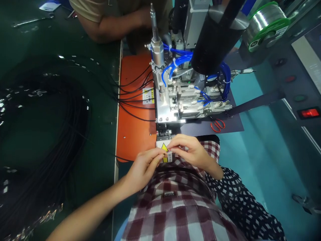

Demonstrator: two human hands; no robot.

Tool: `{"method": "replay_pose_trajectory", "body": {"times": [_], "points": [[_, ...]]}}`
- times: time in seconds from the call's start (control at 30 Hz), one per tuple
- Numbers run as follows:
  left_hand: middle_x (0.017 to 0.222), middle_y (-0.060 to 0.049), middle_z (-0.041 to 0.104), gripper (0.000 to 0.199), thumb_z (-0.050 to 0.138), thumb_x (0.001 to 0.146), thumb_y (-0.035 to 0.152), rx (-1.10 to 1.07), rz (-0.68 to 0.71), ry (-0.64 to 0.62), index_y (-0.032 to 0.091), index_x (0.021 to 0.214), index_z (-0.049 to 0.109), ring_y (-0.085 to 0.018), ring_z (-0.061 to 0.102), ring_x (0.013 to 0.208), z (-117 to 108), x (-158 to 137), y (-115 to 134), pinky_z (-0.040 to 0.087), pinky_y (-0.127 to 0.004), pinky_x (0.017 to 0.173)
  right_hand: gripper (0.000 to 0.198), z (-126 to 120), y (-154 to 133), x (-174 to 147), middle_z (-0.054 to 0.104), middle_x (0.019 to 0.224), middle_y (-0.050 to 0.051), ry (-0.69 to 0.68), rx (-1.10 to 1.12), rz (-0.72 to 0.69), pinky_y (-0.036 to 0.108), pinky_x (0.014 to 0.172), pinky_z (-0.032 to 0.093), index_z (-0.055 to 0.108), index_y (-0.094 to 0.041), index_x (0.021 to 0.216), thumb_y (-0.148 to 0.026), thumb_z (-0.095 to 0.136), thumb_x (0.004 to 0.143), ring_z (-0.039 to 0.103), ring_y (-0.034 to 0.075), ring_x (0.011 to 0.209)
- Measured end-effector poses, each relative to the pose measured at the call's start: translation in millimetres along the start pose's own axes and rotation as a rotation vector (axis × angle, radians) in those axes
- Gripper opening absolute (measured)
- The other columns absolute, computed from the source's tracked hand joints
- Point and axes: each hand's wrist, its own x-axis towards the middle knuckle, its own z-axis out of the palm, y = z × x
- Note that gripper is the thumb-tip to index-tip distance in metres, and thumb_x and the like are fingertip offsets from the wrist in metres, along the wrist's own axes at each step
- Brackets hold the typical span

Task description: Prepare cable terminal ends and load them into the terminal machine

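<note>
Thumb and fingers of my left hand [145, 165] are pinched together on a thin black cable [122, 158], which runs in from the table at left and passes behind the hand. Just to the right, my right hand [190, 150] is closed in a pinch, apparently on the tip of the same cable; the tip is too small to make out clearly. Both hands meet over a white plate with a yellow warning label [164, 146], at the near end of a metal machine [165, 110]. Several other black cables [136, 99] lead across an orange board [135, 137] into the machine's left side.
A large coil of black cables [72, 117] lies on the dark green table [100, 187]. Red-handled scissors [217, 125] rest right of the machine. A solder wire spool [268, 25] hangs upper right. Another person's arm [117, 25] is beyond the board.
</note>
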Motion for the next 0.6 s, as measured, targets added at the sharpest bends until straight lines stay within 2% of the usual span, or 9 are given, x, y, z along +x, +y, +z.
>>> {"method": "replay_pose_trajectory", "body": {"times": [0.13,0.27,0.4,0.5,0.6], "points": [[0.069,0.005,0.05,0.018,0.043,0.1,0.025,0.02,0.017,0.0,0.02,0.094,0.06,-0.008,0.044,0.06,1,-1,0,0.036,-0.02,0.058,0.014,-7,0,-1,0.069,0.092,0.005,-0.03,-0.009,-0.024,0.031,0.077,0.053,0.069,-0.019,0.1,-0.017,0.056,0.094,0.063,0.017,0.085],[0.066,0.005,0.047,0.02,0.042,0.1,0.026,0.016,0.015,-0.01,0.019,0.09,0.058,-0.008,0.043,0.059,2,0,-1,0.036,-0.02,0.057,0.011,-3,3,-2,0.069,0.09,0.005,-0.01,-0.01,-0.023,0.031,0.075,0.053,0.069,-0.019,0.096,-0.017,0.058,0.093,0.062,0.016,0.082],[0.069,0.004,0.052,0.02,0.043,0.1,0.025,0.051,0.031,0.006,0.019,0.091,0.06,-0.009,0.047,0.06,2,-1,-1,0.038,-0.02,0.058,0.008,1,3,-3,0.068,0.086,0.004,0.011,0.015,0.02,0.03,0.072,0.052,0.068,-0.018,0.091,-0.017,0.06,0.092,0.061,0.015,0.078],[0.077,0.002,0.061,0.016,0.046,0.098,0.022,0.158,0.079,0.05,0.02,0.096,0.061,-0.01,0.054,0.066,3,-1,-2,0.042,-0.021,0.063,0.007,0,-2,-4,0.068,0.085,0.003,0.012,0.0,0.067,0.029,0.071,0.051,0.068,-0.018,0.088,-0.017,0.062,0.091,0.061,0.015,0.077],[0.082,0.0,0.067,0.012,0.049,0.097,0.019,0.354,0.192,0.14,0.019,0.099,0.061,-0.011,0.06,0.069,7,-1,-3,0.044,-0.023,0.066,0.007,-1,-12,-5,0.068,0.084,0.003,0.034,-0.07,0.13,0.028,0.069,0.049,0.067,-0.018,0.085,-0.014,0.063,0.088,0.06,0.014,0.074]]}}
